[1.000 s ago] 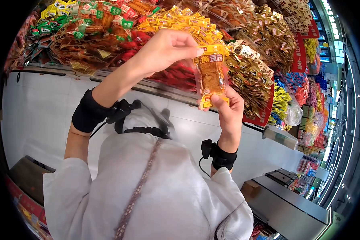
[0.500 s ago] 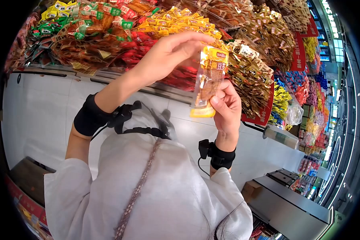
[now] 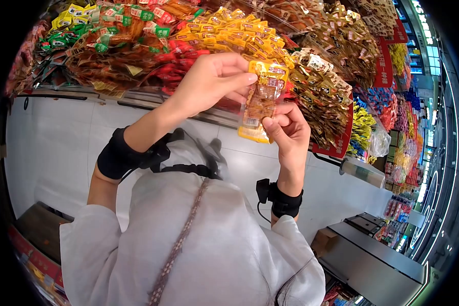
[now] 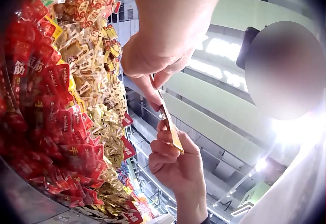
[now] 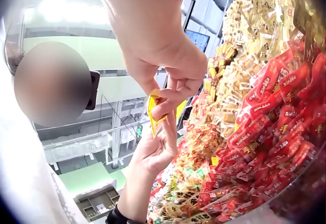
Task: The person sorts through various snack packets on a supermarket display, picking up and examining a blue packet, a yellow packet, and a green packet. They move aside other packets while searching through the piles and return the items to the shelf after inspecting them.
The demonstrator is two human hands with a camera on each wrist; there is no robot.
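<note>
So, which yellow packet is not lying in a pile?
The packet held by both the left hand and right hand; the other yellow packets lie heaped together.

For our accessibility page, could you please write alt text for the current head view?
A person's left hand and right hand hold a see-through packet with yellow ends, near heaps of colourful packets. The person wears a pale shirt and black wristbands.

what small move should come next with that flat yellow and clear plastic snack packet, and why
I'd probably ease the left hand off the flat yellow and clear plastic snack packet: the right hand already pinches its lower right side in the head view, so the left's upper-left pinch may be spare.
</note>
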